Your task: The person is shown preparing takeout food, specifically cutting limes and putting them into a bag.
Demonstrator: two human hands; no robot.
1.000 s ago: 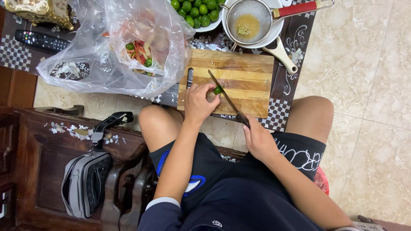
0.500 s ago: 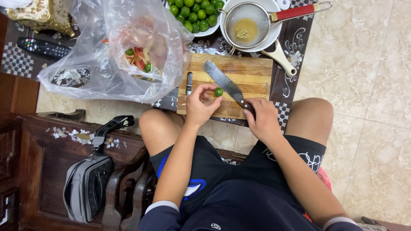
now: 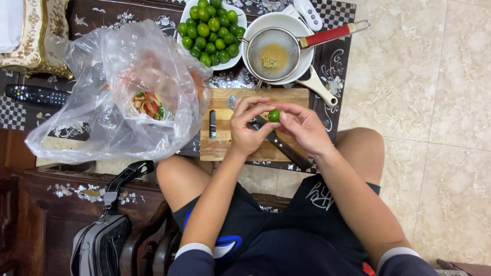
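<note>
Both hands meet over the cutting board point(image 3: 225, 148): left hand point(image 3: 249, 128) and right hand point(image 3: 303, 127) pinch one small green lime point(image 3: 274, 115) between fingertips, fingers narrow around it, held just above the board. Knife point(image 3: 279, 143) lies on the board under the hands. Looks like the squeezing step; the strainer point(image 3: 273, 53) over the white bowl point(image 3: 302, 25) sits just beyond, with more limes in a bowl point(image 3: 210, 30) alongside.
</note>
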